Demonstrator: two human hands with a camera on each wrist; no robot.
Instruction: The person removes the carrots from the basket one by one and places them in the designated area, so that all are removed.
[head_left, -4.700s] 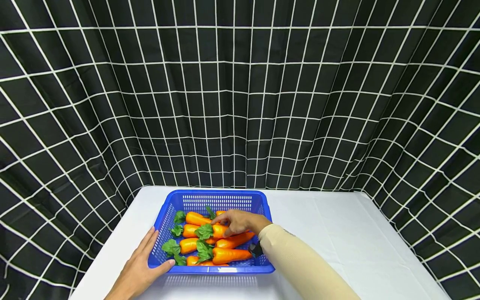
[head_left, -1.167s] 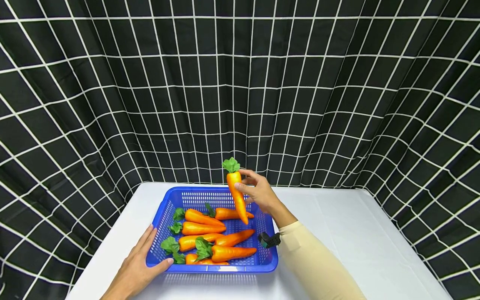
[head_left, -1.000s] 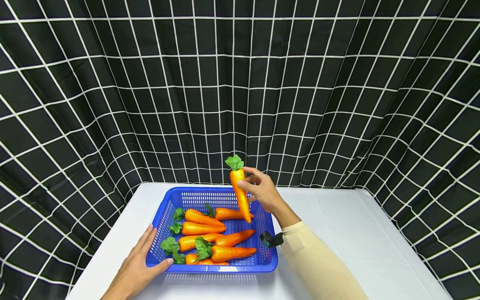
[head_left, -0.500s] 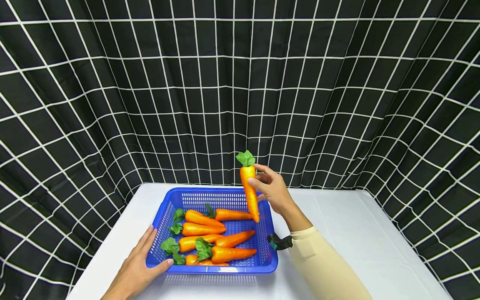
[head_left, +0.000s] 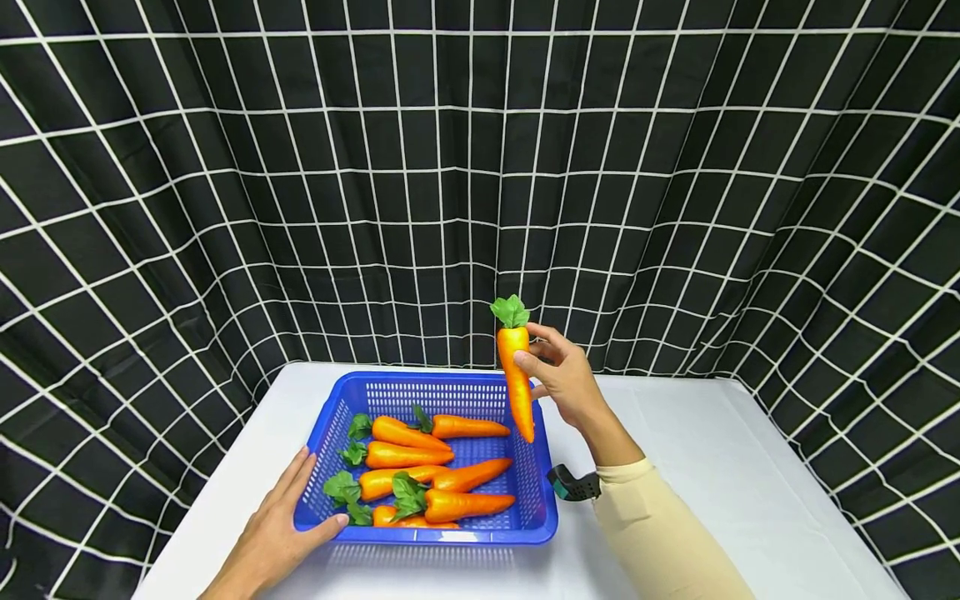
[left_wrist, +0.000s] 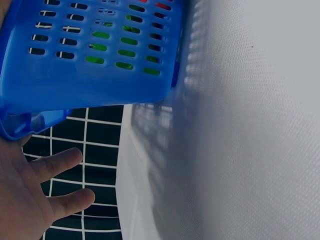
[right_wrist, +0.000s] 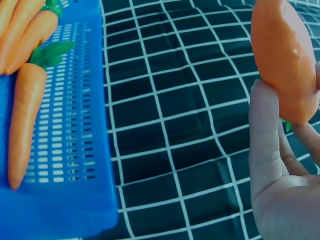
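Note:
My right hand (head_left: 566, 379) pinches a bright orange carrot (head_left: 519, 392) between thumb and fingers, above the right side of a blue perforated basket (head_left: 442, 537). The carrot hangs nearly upright, green leaves (head_left: 511, 310) on top and tip pointing down. In the right wrist view its body (right_wrist: 286, 60) fills the upper right, held clear of the basket. At the basket's front left corner rests my left hand (head_left: 273, 529), thumb on the front rim and fingers along the left side. Two of its fingers (left_wrist: 62, 162) stretch out straight below the basket in the left wrist view.
Several leafy carrots lie in the basket, among them one at the front (head_left: 468, 505) and one at the back (head_left: 471, 427). The basket stands on a white-covered table (head_left: 697, 467). A black curtain with a white grid (head_left: 480, 183) encloses the back and sides.
From among the carrots in the basket, my right hand has lifted one out, turned it leaf-up and carried it to the right. My left hand keeps its place at the corner.

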